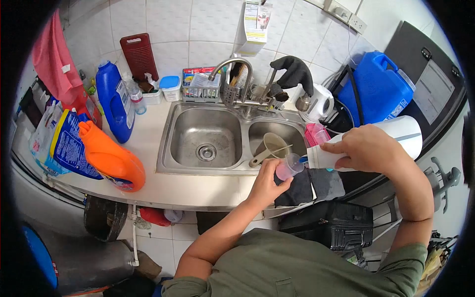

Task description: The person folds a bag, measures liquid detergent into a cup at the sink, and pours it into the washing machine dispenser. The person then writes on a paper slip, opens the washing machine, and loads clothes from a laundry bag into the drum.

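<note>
In the head view my left hand (269, 187) grips a small clear cup (290, 167) with pink liquid in it, in front of the right sink basin. My right hand (365, 149) is wrapped round the neck of a large white bottle (402, 136), which is tipped on its side with its mouth towards the cup. Bottle mouth and cup rim are close together; whether they touch, I cannot tell. Behind the cup, a beige dipper (273, 144) lies in the right basin (256, 129). Dark cloths (326, 184) lie below the bottle's neck.
Left of the sink (205, 136) stand an orange bottle (116, 157) and a blue bottle (113, 101). The faucet (246, 94) rises behind the basins. A blue jerrycan (378, 91) and a white kettle (316, 103) are at the back right. A black suitcase (329, 222) stands below the counter.
</note>
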`<state>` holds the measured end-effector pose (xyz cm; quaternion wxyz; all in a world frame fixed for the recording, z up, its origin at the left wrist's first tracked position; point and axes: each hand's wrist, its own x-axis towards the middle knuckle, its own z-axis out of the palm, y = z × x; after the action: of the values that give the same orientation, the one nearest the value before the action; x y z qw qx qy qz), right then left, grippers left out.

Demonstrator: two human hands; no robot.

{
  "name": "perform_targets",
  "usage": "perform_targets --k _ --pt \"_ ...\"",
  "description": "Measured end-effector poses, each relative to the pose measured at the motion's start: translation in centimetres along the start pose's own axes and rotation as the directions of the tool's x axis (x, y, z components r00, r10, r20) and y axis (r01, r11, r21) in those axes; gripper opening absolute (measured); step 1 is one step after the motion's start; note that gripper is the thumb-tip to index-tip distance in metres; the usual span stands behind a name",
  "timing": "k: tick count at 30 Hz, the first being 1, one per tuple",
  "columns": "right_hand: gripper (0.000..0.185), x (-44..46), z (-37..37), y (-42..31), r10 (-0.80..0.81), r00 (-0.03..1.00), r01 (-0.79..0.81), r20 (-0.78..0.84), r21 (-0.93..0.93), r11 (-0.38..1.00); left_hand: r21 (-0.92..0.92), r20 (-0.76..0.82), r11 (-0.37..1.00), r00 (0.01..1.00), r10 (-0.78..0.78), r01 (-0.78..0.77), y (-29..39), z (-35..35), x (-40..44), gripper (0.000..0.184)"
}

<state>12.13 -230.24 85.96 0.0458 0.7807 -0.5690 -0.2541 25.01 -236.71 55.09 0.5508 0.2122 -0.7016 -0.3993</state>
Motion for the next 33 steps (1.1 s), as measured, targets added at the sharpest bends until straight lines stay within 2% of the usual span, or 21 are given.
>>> perform_targets --k 3,6,17,21,27,33 --pt "0.046 0.4 -0.7 -0.5 0.006 1.0 -0.006 0.0 -0.031 1.0 -0.043 0.003 0.998 0.999 -0.036 0.036 0.4 -0.6 0.1 0.054" --pt "0.043 0.6 -1.3 -0.9 0.017 1.0 -0.017 -0.025 -0.02 1.0 0.013 0.002 0.999 1.0 -0.032 0.032 -0.2 -0.8 0.1 0.058" --pt "0.045 1.4 -2.3 -1.7 0.009 0.998 -0.011 -0.063 -0.02 1.0 -0.031 -0.033 0.999 0.999 -0.014 0.013 -0.3 -1.5 0.4 0.055" --pt "0.045 1.7 -2.6 -2.1 0.033 0.997 -0.033 -0.076 0.009 0.999 -0.022 -0.03 0.999 0.999 -0.044 0.044 0.0 -2.2 0.6 0.054" --pt "0.046 2.4 -2.4 -2.0 0.012 0.994 -0.004 -0.111 0.075 0.997 -0.005 -0.083 1.0 0.997 0.004 -0.004 -0.3 -3.6 1.1 0.055" --pt "0.052 3.5 -1.7 -2.2 0.004 0.987 0.019 -0.16 0.138 0.99 -0.004 -0.093 0.999 0.995 -0.045 0.045 -0.3 -6.0 1.5 0.056"
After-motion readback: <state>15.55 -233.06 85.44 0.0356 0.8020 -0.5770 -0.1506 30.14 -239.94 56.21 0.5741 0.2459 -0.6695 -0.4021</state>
